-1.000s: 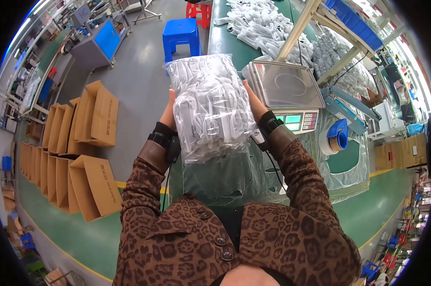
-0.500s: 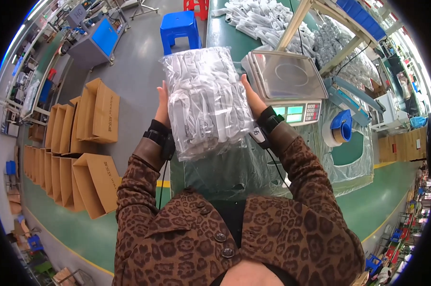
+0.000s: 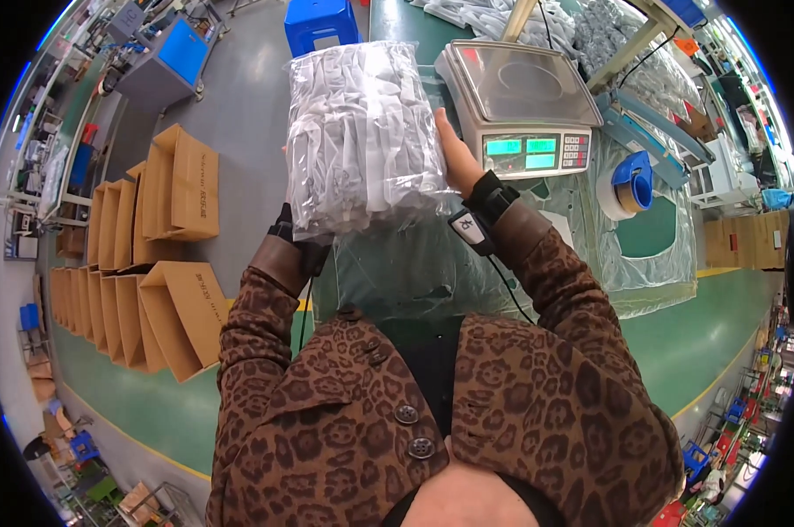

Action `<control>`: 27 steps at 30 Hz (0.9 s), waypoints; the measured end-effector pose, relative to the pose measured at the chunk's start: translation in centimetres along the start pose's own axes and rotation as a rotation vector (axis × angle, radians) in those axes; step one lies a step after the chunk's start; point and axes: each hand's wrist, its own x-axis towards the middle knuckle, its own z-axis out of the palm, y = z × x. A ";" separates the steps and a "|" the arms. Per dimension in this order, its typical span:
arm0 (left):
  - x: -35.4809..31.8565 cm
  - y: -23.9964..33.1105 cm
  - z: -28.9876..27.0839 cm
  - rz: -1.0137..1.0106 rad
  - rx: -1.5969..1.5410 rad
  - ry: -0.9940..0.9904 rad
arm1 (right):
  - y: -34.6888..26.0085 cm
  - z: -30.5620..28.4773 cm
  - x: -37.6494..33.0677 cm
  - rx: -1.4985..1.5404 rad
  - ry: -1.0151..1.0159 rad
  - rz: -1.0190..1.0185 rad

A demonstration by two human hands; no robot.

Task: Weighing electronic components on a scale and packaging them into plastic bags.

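Green bench (image 3: 678, 342) at three o'clock, under clear plastic sheeting (image 3: 432, 263). Open cardboard boxes (image 3: 164, 237) at nine o'clock, on the floor. Clear bag of white parts (image 3: 362, 132) at twelve o'clock, held upright, just left of the weighing scale (image 3: 520, 97). Right hand (image 3: 456, 156) flat against the bag's right side, fingers straight. Left hand (image 3: 293, 233) mostly hidden behind the bag; grip impossible to tell. Blue tape dispenser (image 3: 630, 180) at two o'clock.
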 end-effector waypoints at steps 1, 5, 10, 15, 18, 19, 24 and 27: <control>-0.5 0.0 0.0 -0.008 -0.009 -0.005 | 0.8 -1.6 -0.1 -0.101 0.107 -0.014; -3.9 -2.6 -6.0 0.473 0.759 0.104 | 4.6 -8.0 -3.1 -0.592 0.374 -0.134; -8.5 -7.3 0.7 0.653 1.085 0.128 | 7.2 -5.6 -7.7 -1.218 0.285 -0.521; -6.1 -6.7 2.5 0.616 1.540 0.503 | 7.5 -6.2 -3.6 -1.456 0.304 -0.897; -5.3 -7.2 1.5 0.729 1.471 0.522 | 7.6 -6.3 -3.7 -1.704 0.294 -0.583; -5.2 -7.3 1.4 0.767 1.511 0.538 | 7.8 -6.3 -3.8 -1.702 0.292 -0.585; -3.8 -7.1 -0.3 0.694 1.634 0.689 | 7.9 -5.7 -4.1 -1.771 0.257 -0.609; -3.9 -7.2 0.5 0.557 1.538 0.737 | 7.4 -6.0 -4.3 -1.826 0.200 -0.600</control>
